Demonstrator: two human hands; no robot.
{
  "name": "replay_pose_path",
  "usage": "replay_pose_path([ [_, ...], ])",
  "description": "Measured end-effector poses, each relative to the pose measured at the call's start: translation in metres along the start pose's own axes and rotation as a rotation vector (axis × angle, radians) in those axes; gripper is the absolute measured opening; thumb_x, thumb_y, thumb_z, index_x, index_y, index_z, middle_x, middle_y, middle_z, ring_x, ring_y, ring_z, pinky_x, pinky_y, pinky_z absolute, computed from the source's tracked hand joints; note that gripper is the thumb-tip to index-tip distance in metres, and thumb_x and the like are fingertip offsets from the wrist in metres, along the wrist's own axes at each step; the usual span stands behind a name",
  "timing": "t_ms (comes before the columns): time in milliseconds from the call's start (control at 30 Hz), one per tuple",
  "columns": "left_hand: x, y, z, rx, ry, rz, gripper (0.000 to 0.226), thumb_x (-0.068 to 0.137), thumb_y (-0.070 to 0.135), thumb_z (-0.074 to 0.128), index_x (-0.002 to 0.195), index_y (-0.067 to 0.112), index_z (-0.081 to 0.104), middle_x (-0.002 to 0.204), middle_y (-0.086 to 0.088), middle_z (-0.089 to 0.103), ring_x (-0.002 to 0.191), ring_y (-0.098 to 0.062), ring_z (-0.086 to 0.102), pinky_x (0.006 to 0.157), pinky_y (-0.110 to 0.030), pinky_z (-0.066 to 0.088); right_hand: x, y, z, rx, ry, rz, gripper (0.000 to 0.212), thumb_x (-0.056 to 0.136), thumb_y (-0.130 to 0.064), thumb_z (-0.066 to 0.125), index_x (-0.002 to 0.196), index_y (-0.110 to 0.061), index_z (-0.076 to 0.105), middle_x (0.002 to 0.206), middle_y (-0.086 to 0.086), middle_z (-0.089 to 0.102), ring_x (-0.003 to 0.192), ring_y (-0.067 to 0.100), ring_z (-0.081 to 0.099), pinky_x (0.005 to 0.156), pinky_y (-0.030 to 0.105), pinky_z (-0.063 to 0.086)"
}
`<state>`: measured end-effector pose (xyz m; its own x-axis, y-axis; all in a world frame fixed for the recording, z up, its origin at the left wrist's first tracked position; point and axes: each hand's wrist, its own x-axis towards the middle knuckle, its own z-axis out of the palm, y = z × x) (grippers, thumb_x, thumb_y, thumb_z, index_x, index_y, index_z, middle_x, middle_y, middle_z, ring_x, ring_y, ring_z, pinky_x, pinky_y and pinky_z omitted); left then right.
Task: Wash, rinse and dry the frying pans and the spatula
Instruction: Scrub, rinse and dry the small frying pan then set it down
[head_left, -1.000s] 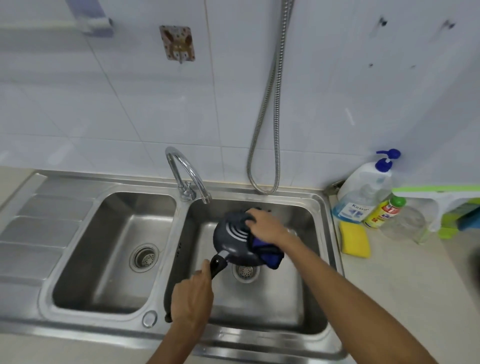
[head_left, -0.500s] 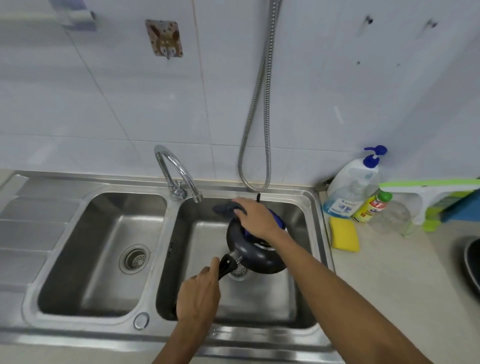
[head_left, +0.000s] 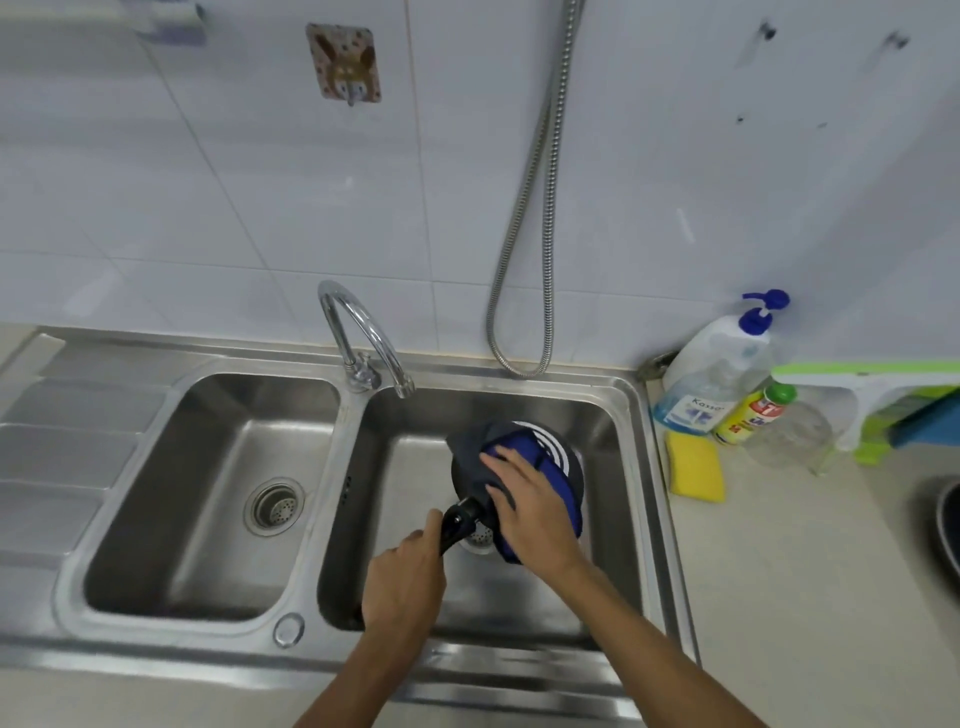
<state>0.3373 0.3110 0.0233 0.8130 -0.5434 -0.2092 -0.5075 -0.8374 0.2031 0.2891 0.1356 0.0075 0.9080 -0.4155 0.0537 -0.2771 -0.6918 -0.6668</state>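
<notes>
at the far left the ribbed drainboard (head_left: 62, 415) runs into the steel double sink, whose left basin (head_left: 208, 519) holds only its round drain strainer (head_left: 274, 506). above it a small patterned hook (head_left: 345, 65) sticks to the white wall tiles. the curved chrome faucet (head_left: 358, 332) stands on the divider, its spout over the right basin (head_left: 597, 587). in that basin the left hand (head_left: 402, 582) is wrapped tight round the black handle (head_left: 457, 522) of the frying pan (head_left: 467, 470), which is held tilted above the drain with its grey, white-ringed underside turned up. a blue cloth (head_left: 566, 499) lies over the pan, and the right hand (head_left: 530, 509) presses flat on it, fingers spread and fairly straight. a metal shower hose (head_left: 540, 208) loops down the wall behind the basin. on the counter to the right, a yellow sponge (head_left: 693, 470) lies just beside the sink rim, with a blue-topped pump bottle (head_left: 717, 374), a small yellow bottle (head_left: 753, 415) with a green cap and a clear glass (head_left: 795, 436) near it. further right rests a green and white squeegee (head_left: 872, 379), and a dark round rim (head_left: 948, 525) is cut off at the frame's edge.
</notes>
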Motion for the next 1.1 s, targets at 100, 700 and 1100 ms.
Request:
replay_pose_path([
  [100, -0.001, -0.005, 0.001, -0.14, -0.005, -0.012, 0.019, 0.103, 0.037, 0.051, 0.114, 0.026, 0.04, 0.09, 0.003, 0.068, 0.071, -0.018, 0.066, 0.056, -0.027, 0.041, 0.038, -0.009, 0.001, -0.12, -0.086, -0.06, 0.04, 0.102, -0.028, 0.05, 0.142, -0.027, 0.053, 0.15, -0.006, 0.049, 0.133, 0.018, 0.048, 0.11, 0.037, 0.043],
  [700, 0.015, -0.005, -0.003, -1.204, -0.421, -0.294, 0.022, 0.091, 0.013, 0.073, 0.085, 0.004, 0.054, 0.055, -0.011, 0.052, 0.04, -0.021, 0.045, 0.04, -0.026, 0.038, 0.044, -0.014, -0.007, 0.405, 0.053, 0.297, 0.038, 0.103, -0.023, 0.053, 0.141, -0.019, 0.056, 0.134, -0.002, 0.063, 0.122, 0.012, 0.057, 0.097, 0.014, 0.039],
  [1100, -0.002, -0.024, -0.007, -1.007, -0.577, -0.137, 0.027, 0.098, 0.022, 0.064, 0.082, 0.008, 0.047, 0.049, -0.006, 0.053, 0.033, -0.018, 0.042, 0.039, -0.026, 0.033, 0.035, 0.049, -0.005, -0.486, -0.477, 0.132, 0.029, 0.096, -0.015, 0.052, 0.124, -0.011, 0.06, 0.126, 0.018, 0.062, 0.109, 0.039, 0.063, 0.088, 0.042, 0.051],
])
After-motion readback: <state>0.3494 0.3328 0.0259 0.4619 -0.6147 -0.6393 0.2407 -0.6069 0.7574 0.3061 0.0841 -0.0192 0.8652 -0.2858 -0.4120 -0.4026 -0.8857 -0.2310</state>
